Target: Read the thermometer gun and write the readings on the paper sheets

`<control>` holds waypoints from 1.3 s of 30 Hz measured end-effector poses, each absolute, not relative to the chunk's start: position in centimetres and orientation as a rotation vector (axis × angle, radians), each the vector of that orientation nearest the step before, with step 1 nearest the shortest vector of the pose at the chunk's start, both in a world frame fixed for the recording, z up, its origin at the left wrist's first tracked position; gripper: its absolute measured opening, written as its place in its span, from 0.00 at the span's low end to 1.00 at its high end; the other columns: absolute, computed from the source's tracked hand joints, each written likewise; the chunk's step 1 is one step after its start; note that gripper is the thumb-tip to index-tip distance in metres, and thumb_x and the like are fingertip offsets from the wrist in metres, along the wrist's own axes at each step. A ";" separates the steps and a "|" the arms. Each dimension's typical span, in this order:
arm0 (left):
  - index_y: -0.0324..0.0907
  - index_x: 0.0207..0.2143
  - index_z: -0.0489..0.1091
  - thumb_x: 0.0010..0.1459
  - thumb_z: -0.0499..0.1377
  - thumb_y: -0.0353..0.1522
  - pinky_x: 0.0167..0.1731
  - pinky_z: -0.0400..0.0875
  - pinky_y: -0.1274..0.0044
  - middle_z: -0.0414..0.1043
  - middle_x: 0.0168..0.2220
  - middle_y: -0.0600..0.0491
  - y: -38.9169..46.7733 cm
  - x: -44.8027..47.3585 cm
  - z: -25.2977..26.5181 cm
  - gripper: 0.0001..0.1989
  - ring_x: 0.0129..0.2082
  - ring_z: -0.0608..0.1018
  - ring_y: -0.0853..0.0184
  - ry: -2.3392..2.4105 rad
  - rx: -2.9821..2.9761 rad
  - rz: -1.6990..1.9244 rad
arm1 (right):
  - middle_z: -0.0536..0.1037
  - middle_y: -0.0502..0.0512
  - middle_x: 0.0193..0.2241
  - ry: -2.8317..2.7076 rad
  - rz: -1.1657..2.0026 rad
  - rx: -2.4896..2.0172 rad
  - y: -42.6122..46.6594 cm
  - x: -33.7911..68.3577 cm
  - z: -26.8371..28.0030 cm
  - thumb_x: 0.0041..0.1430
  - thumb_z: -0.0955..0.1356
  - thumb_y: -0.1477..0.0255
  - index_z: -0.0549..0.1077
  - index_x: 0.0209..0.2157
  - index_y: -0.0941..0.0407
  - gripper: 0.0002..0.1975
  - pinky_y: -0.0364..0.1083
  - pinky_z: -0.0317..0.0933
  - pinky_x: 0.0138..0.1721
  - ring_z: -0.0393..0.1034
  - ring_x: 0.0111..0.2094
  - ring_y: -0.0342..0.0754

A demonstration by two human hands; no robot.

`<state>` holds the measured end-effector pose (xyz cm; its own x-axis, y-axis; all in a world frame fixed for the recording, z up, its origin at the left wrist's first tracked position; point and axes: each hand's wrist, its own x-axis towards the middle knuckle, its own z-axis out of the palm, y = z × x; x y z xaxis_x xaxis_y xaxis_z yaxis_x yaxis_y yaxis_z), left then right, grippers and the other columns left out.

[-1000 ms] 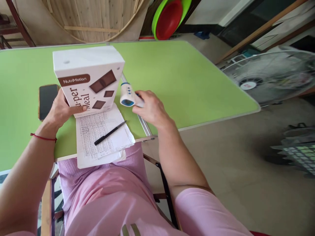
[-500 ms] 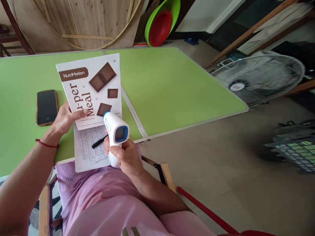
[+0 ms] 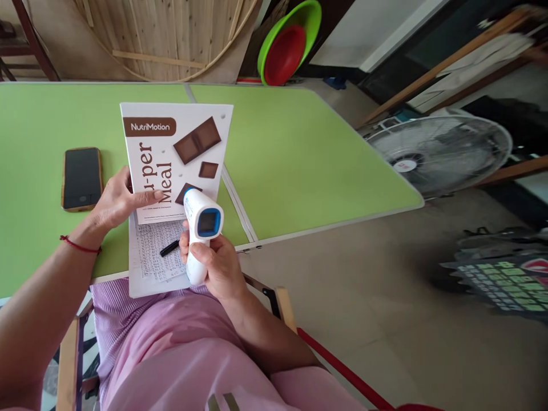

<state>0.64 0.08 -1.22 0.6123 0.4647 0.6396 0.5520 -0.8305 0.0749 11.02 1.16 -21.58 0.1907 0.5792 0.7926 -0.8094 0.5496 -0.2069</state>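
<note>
Light: soft, diffuse | tabletop (image 3: 299,154): bright | floor (image 3: 342,319): dim | edges: stretched | fan (image 3: 454,154): blurred

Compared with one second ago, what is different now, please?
The right hand moved the thermometer gun leftward, from beside the box to in front of its lower right corner, partly covering the pen. The box's top no longer shows. Nothing was let go: the left hand still holds the box; the phone and papers stayed.

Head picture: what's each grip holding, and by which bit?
Left grip: NutriMotion box, by its lower left side. Right grip: white infrared thermometer, by its handle.
</note>
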 end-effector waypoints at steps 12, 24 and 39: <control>0.40 0.44 0.74 0.45 0.72 0.43 0.44 0.74 0.65 0.78 0.44 0.47 0.1 0.5 -1.0 0.26 0.46 0.78 0.50 -0.864 -2.748 -1.004 | 0.74 0.49 0.22 -0.963 0.986 0.265 1.6 10.9 -21.7 0.47 0.76 0.57 0.76 0.32 0.54 0.16 0.44 0.59 0.25 0.65 0.23 0.42; 0.40 0.43 0.74 0.45 0.72 0.43 0.42 0.75 0.68 0.78 0.42 0.48 -1.0 1.4 -1.3 0.26 0.44 0.79 0.53 -0.810 -2.804 -0.970 | 0.74 0.48 0.22 -0.988 0.990 0.286 1.5 10.8 -21.7 0.49 0.75 0.57 0.74 0.30 0.54 0.15 0.44 0.59 0.24 0.66 0.23 0.42; 0.40 0.46 0.71 0.42 0.74 0.44 0.44 0.76 0.64 0.78 0.44 0.47 -1.2 1.4 -1.4 0.31 0.45 0.79 0.50 -0.775 -2.815 -1.096 | 0.72 0.48 0.24 -0.991 0.939 0.268 0.6 11.3 -21.3 0.47 0.76 0.59 0.73 0.31 0.52 0.15 0.45 0.60 0.25 0.63 0.25 0.43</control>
<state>1.37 -1.22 -1.44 0.6295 0.4403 0.6402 0.4567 -0.8763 0.1537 11.26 0.64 -21.34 0.2094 0.5517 0.8073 -0.7767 0.5954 -0.2054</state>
